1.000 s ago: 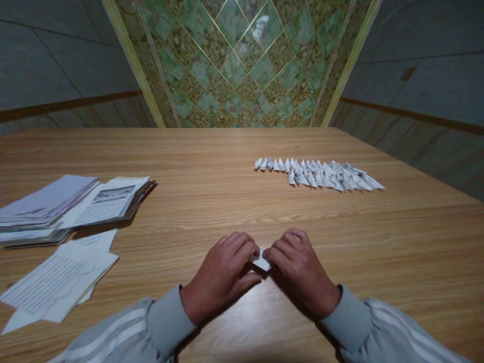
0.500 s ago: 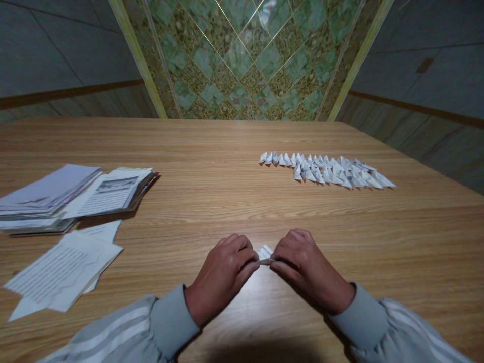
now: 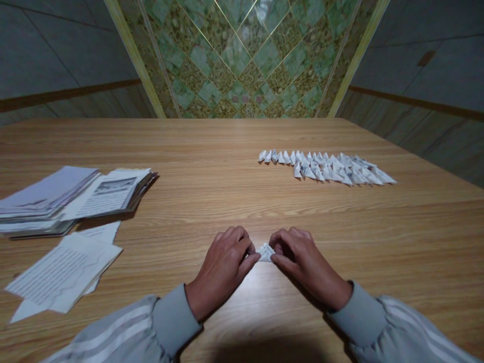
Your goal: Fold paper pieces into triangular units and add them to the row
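A small folded piece of printed paper [image 3: 265, 252] is held low over the wooden table, between both hands. My left hand [image 3: 228, 264] pinches its left end between thumb and fingers. On the other side, the thumb and curled fingers of my right hand [image 3: 304, 264] grip its right end. The folded paper looks roughly triangular, with its top peak showing between the fingertips. Farther back on the right, several small folded paper pieces [image 3: 340, 169] stand in two close rows.
Stacks of paper and booklets [image 3: 49, 191] lie at the left of the wooden table [image 3: 196, 196]. In front of them are loose printed sheets [image 3: 64, 267], overlapping at angles. A green patterned tiled wall [image 3: 242, 60] rises behind the table's far edge.
The paper between my hands now shows a wider, triangular face instead of a narrow edge with a small flap. The fingers of my right hand have lifted and curled a little.
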`<move>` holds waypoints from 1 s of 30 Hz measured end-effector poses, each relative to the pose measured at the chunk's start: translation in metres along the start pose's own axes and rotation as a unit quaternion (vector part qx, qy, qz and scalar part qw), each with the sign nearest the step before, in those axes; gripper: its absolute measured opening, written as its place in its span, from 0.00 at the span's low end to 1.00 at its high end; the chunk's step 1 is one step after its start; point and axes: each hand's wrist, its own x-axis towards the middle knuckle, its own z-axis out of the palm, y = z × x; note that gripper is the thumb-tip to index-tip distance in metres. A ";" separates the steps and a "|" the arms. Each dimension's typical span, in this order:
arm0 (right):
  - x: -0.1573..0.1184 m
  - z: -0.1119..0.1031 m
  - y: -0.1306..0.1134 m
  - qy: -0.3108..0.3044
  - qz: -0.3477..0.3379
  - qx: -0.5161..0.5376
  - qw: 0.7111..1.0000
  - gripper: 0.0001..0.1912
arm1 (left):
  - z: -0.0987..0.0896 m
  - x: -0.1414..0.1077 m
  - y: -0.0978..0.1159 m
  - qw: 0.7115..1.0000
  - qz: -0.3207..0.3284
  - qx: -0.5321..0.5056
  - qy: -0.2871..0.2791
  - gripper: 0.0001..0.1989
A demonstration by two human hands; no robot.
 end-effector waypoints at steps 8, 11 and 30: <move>-0.001 0.000 -0.002 -0.006 -0.025 -0.030 0.999 0.05 | 0.002 0.001 0.000 1.000 -0.017 -0.008 -0.002 0.05; -0.002 -0.001 -0.002 -0.008 -0.030 -0.045 0.999 0.05 | 0.001 0.001 -0.001 1.000 -0.018 -0.017 0.001 0.05; 0.001 -0.006 -0.002 -0.026 -0.111 -0.180 0.977 0.01 | 0.006 0.002 -0.009 0.972 0.205 0.105 0.043 0.09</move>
